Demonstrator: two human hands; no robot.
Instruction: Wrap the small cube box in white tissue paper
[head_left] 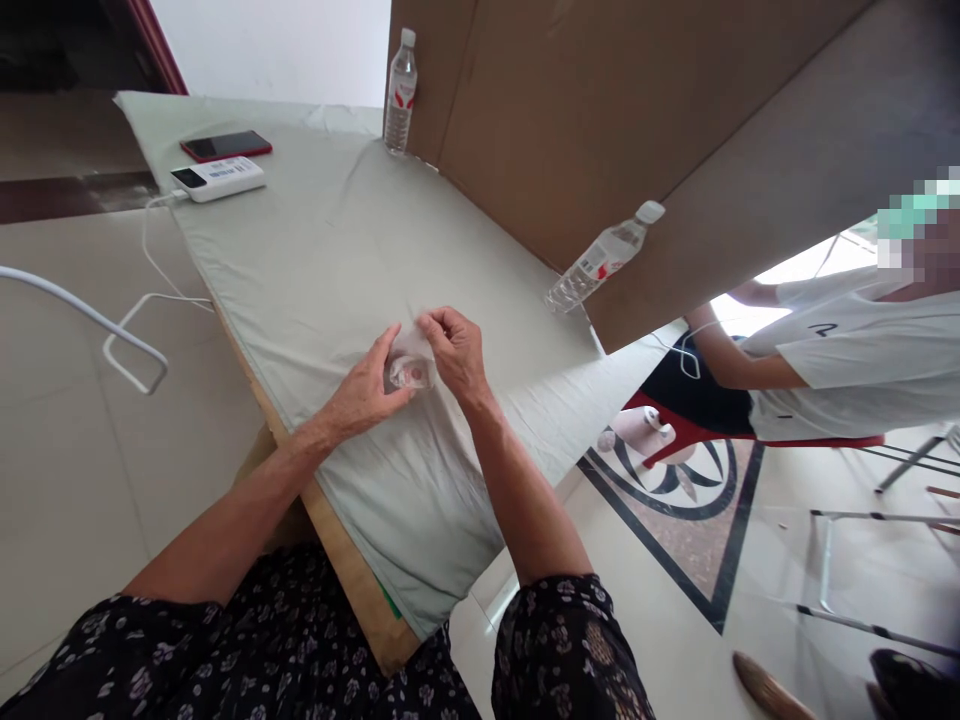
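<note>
A small clear plastic container [409, 373] rests on the cloth-covered table, with something whitish and reddish inside that is too small to name. My left hand [366, 388] curves round its left side, thumb at the near edge and fingers at the far edge. Over the container's far side stands a thin see-through flap [414, 338], blurred, which may be its lid. My right hand [456, 350] pinches the flap's right edge between thumb and forefinger, the other fingers curled in.
Tall cardboard [525, 120] stands along the table's far right side, with an upright water bottle [401, 95] and a tilted water bottle [604, 258] by it. A phone [226, 146] and a white power bank [219, 179] with a cable lie far left. Another person [847, 340] sits at right.
</note>
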